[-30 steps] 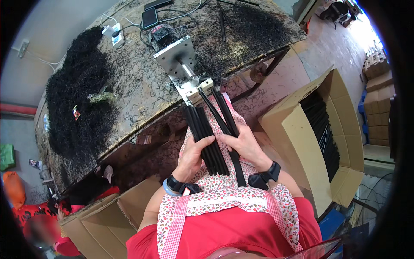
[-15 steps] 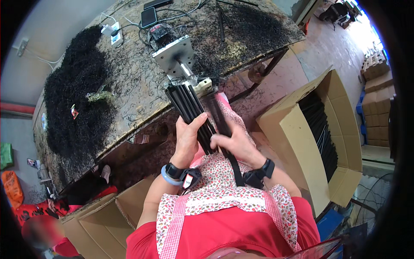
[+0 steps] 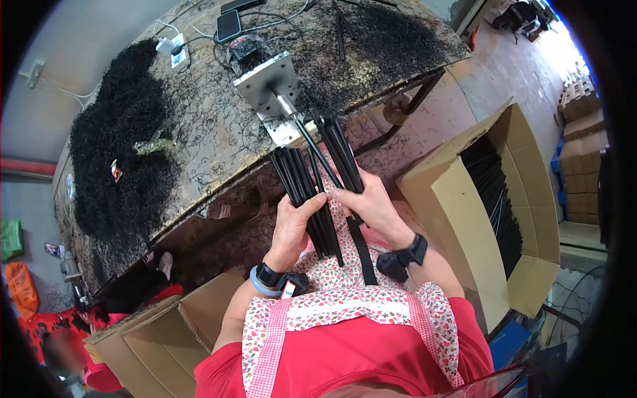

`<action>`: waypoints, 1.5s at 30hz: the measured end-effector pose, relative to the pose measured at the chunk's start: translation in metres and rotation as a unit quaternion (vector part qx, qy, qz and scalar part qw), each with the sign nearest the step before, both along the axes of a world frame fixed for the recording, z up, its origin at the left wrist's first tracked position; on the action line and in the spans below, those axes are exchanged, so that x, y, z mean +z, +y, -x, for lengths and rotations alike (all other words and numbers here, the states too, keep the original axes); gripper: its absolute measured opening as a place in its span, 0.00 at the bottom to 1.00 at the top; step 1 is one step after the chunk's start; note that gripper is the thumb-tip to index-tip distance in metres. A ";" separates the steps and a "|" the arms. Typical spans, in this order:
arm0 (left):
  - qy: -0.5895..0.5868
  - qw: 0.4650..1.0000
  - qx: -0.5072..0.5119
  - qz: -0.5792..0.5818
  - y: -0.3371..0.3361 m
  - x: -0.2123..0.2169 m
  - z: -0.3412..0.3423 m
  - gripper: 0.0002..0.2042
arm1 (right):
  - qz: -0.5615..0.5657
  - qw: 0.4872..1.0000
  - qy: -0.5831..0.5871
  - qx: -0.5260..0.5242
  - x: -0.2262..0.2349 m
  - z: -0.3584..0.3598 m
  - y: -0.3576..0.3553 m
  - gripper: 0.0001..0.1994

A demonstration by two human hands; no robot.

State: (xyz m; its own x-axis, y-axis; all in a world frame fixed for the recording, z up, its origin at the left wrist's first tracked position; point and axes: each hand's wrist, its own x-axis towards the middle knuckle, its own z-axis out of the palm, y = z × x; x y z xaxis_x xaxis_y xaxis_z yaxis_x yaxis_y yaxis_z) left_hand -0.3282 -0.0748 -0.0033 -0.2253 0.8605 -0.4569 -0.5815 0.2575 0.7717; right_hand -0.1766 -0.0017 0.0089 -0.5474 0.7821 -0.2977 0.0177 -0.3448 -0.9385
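Over my apron, my left hand (image 3: 290, 229) is closed round a bundle of thin black rods (image 3: 292, 174), its thumb lying across them. My right hand (image 3: 373, 207) grips a second group of black rods (image 3: 344, 156). Between the two bundles a single black rod (image 3: 317, 148) slants up, its far end at the tip of the metal spindle (image 3: 285, 105). My right thumb and fingertips are at this rod's near end. The spindle juts toward me from a small motor (image 3: 247, 53) with a square metal plate (image 3: 265, 81). Below the spindle is a pale block (image 3: 284, 134).
Black shavings (image 3: 119, 146) heap on the worn table (image 3: 206, 152). A phone (image 3: 229, 25), cables and a power strip (image 3: 179, 60) lie at the back. To my right, an open carton (image 3: 468, 229) holds many black rods; another carton (image 3: 159, 345) and a person (image 3: 66, 351) are at lower left.
The left bundle has shifted slightly right and toward me. My right hand, blurred before, now holds its rods further up beside the spindle, and a single rod now meets the spindle tip.
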 end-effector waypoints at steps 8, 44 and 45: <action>0.025 0.999 0.030 -0.016 0.009 0.013 0.011 0.10 | -0.018 0.997 -0.059 0.046 -0.014 0.002 0.016 0.07; -0.012 1.000 -0.005 -0.014 0.002 -0.014 0.008 0.12 | 0.006 0.997 0.072 0.021 -0.002 0.004 0.016 0.20; -0.022 0.999 -0.022 -0.009 0.005 -0.015 0.012 0.12 | 0.008 0.999 0.047 0.026 0.001 0.004 0.018 0.20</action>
State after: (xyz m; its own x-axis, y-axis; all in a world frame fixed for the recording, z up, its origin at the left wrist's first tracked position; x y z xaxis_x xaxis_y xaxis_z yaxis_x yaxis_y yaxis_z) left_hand -0.3403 -0.0697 -0.0180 -0.1676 0.8771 -0.4502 -0.6028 0.2702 0.7508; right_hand -0.1804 0.0162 0.0103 -0.6131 0.7478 -0.2549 -0.0520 -0.3601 -0.9315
